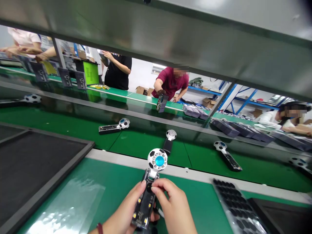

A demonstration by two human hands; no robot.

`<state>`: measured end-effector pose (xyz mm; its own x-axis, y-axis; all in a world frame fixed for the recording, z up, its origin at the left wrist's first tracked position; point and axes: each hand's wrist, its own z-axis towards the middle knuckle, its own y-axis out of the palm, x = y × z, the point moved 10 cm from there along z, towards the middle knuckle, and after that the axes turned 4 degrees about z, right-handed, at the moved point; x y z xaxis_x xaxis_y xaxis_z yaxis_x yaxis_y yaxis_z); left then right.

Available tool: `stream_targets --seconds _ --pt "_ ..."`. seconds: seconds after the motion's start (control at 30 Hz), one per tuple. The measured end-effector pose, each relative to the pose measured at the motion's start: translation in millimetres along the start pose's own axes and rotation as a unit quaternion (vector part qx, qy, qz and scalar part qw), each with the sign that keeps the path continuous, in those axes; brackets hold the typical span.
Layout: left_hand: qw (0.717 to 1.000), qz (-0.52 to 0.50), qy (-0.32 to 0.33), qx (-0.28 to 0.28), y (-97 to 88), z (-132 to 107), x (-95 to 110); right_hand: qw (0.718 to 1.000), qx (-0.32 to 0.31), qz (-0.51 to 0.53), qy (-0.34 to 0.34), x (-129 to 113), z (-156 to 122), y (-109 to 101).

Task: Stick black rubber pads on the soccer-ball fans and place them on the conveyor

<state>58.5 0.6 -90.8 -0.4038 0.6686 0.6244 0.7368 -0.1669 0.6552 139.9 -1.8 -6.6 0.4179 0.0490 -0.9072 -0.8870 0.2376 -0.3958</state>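
Observation:
My left hand point(130, 208) is wrapped around the body of a handheld fan point(143, 208) whose round head is patterned like a football, with a light-blue centre. The fan is tilted, head away from me, and its clear casing shows a dark circuit board with several yellowish squares. My right hand point(174, 203) is closed in a pinch at the upper part of the body, where a small black round pad point(149, 187) shows at the fingertips. Whether the pad touches the casing is hard to see. My other left fingers are partly hidden behind the fan.
To the right lies a sheet of black round pads point(235, 201), beside a black tray point(282, 214). A clear plastic sheet point(70, 201) and a large black tray point(36, 172) are at left. More fans point(226, 157) lie on the green conveyor belt point(143, 139). Co-workers stand beyond; a metal shelf hangs overhead.

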Motion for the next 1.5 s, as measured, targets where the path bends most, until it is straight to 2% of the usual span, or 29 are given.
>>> stream_targets --seconds 0.23,0.37,0.53,0.77,1.1,1.2,1.33,1.4,1.5 --pt "1.000 0.024 0.019 -0.002 0.6 -0.4 3.0 0.998 -0.005 -0.054 -0.046 -6.3 -1.1 1.9" --pt "0.999 0.026 0.027 -0.011 3.3 -2.6 4.6 0.988 -0.018 -0.125 -0.085 -13.2 -2.8 5.6" --pt "1.000 0.013 0.025 -0.006 2.6 -2.5 6.0 0.978 0.007 -0.177 -0.113 -21.3 -6.5 6.0" --pt "1.000 0.017 0.013 0.002 -1.0 0.1 1.7 0.971 0.050 -0.163 -0.168 -28.4 -12.7 4.9" --pt "1.000 0.025 0.012 -0.013 3.5 -2.8 2.9 0.972 0.016 -0.168 -0.165 -23.9 -12.5 10.7" --pt "1.000 0.027 0.004 -0.010 1.3 -2.2 -0.6 0.973 0.046 -0.170 -0.150 -16.8 -13.3 8.5" --pt "1.000 0.028 -0.008 -0.005 -1.4 -0.7 -4.1 0.982 0.105 -0.139 -0.077 3.9 -10.1 -1.0" --pt "0.999 0.039 -0.008 -0.015 0.4 -0.4 -2.6 0.991 0.099 -0.088 -0.029 16.9 -6.0 -4.4" --pt "0.997 0.055 -0.001 -0.057 9.0 -1.9 2.7 0.997 0.057 -0.020 0.047 37.3 -3.7 -9.7"
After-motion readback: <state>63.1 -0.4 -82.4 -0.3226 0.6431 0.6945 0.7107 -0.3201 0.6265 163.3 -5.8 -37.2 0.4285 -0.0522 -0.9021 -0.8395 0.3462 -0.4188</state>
